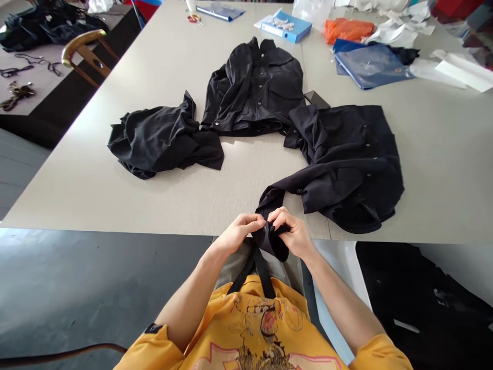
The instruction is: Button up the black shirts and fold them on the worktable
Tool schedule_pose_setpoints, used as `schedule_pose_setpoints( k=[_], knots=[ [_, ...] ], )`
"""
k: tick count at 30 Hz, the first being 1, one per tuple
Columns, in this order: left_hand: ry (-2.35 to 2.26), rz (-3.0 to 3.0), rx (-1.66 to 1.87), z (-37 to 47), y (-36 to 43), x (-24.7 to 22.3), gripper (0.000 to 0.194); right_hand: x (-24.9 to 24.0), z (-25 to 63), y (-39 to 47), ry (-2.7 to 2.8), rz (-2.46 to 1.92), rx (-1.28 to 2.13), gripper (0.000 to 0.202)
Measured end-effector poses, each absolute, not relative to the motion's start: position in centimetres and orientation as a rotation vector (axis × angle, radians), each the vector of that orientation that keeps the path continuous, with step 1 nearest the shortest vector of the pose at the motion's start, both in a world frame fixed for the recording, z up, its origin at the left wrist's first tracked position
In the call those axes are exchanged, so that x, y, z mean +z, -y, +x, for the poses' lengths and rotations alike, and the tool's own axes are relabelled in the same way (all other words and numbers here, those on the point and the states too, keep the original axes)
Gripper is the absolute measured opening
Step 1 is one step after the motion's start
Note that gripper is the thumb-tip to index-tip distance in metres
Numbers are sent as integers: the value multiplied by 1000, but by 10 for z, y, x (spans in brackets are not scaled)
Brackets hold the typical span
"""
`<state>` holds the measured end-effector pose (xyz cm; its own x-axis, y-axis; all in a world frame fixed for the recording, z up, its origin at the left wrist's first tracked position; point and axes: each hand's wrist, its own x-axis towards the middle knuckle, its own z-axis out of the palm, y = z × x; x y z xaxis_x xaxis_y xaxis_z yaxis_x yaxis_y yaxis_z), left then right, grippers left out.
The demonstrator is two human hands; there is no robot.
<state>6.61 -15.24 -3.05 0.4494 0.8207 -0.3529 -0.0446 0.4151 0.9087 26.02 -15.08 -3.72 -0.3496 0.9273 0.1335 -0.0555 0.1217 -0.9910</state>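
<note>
At the table's front edge, both my hands pinch the cuff (272,242) of a black jacket's sleeve. My left hand (242,231) grips the cuff's left side between thumb and fingers. On the other side, my right hand (295,234) is closed on its upper edge, the fingertips of both hands close together. The sleeve runs up to the rest of the black jacket (346,159), which lies on the table to the right with small snap buttons showing. What lies right under my fingertips is hidden.
Another black jacket (265,85) lies at the table's middle, and a crumpled black garment (157,139) lies left. Farther back are scissors (194,19), a blue box (287,26), an orange bag (346,31) and blue plastic packets (373,64). A wooden chair (90,56) stands beyond the left edge.
</note>
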Motion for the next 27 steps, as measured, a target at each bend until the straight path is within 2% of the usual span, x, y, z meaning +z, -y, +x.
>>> schedule_pose_setpoints(
  k=[8,14,17,20,22,25,27],
  knots=[
    [-999,732,597,74,135,-24,40,-42,266,138,1838,-883,859,25],
    [-1079,1052,527,40,89,-17,40,-23,283,113,2157,-828,650,24],
    [-1369,1388,431,-13,45,-14,36,-22,331,76,2112,-1069,521,37],
    [-2055,1648,384,-38,-10,-7,24,-55,388,42,1911,-1527,275,41],
    [-2247,1722,552,-18,-52,-3,23,-90,412,31,1883,-1728,210,46],
    [-1804,1639,781,65,-122,-11,21,-139,414,39,1998,-1788,196,47],
    [-1583,1366,758,136,-165,-27,28,-156,403,54,2022,-1765,176,49]
  ],
)
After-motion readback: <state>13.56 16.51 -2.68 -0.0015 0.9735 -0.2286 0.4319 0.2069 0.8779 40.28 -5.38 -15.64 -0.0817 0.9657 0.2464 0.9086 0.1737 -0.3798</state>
